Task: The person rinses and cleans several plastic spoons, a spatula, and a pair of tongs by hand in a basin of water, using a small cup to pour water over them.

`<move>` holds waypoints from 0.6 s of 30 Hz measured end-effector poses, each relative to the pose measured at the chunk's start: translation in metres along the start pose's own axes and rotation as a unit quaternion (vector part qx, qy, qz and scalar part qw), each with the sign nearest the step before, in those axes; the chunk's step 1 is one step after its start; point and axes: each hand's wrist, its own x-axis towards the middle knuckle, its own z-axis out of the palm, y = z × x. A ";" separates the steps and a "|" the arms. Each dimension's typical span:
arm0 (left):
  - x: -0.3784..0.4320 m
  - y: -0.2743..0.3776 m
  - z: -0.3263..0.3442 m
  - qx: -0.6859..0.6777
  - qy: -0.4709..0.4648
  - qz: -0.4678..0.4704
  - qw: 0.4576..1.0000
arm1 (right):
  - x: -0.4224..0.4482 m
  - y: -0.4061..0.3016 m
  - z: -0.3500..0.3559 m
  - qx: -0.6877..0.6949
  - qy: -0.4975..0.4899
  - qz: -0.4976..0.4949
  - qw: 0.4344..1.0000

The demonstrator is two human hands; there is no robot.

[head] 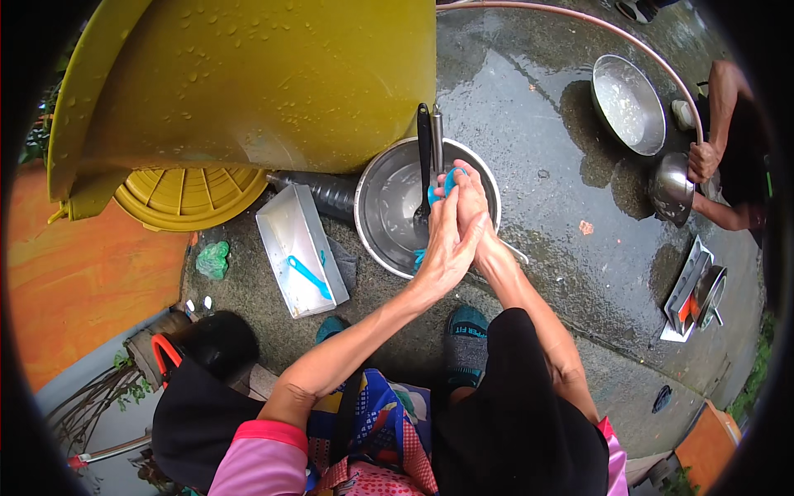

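Above a round metal basin (397,260), my left hand (448,239) and my right hand (472,201) are pressed together, palm towards palm. Bright blue plastic pieces (454,178) show at the fingers; they seem held between the hands, and their full shape is hidden. Inside the basin stand a black-handled utensil (424,149) and a metal-handled utensil (437,136), both leaning on the far rim. Some blue strands (419,257) lie at its near edge. Left of it, a light rectangular tray (285,235) holds a blue plastic scoop or spoon (309,277).
A large yellow plastic barrel (267,80) rises ahead on the left, beside a yellow lid (192,195). At right, another person's hand (704,161) holds a pink hose (620,34) near a metal bowl (671,189). A wide metal basin (628,105) sits on wet concrete.
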 end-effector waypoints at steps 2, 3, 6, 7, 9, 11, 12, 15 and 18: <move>0.009 -0.002 0.008 -0.070 0.053 -0.046 0.995 | -0.005 0.005 0.005 -0.097 0.028 -0.089 0.991; 0.011 0.005 0.005 -0.126 0.031 -0.071 0.989 | -0.011 0.004 0.008 -0.146 0.028 -0.129 0.980; 0.018 0.032 -0.008 -0.234 -0.011 -0.130 0.964 | -0.024 -0.005 0.012 -0.186 0.054 -0.207 0.959; 0.022 0.030 -0.010 -0.220 -0.011 -0.134 0.966 | -0.026 -0.007 0.014 -0.184 0.055 -0.217 0.957; 0.031 0.024 -0.014 -0.191 -0.012 -0.142 0.971 | -0.028 -0.008 0.017 -0.193 0.058 -0.226 0.953; 0.036 0.020 -0.017 -0.123 0.008 -0.119 0.985 | -0.027 -0.007 0.021 -0.218 0.062 -0.223 0.948; 0.040 0.021 -0.020 -0.092 0.003 -0.104 0.990 | -0.029 -0.009 0.021 -0.177 0.042 -0.191 0.965; 0.042 0.022 -0.031 0.012 -0.027 -0.057 0.998 | -0.034 -0.003 0.014 -0.116 -0.006 -0.178 0.977; 0.048 0.017 -0.035 0.040 -0.029 0.022 0.999 | -0.034 0.003 0.008 -0.183 0.010 -0.200 0.963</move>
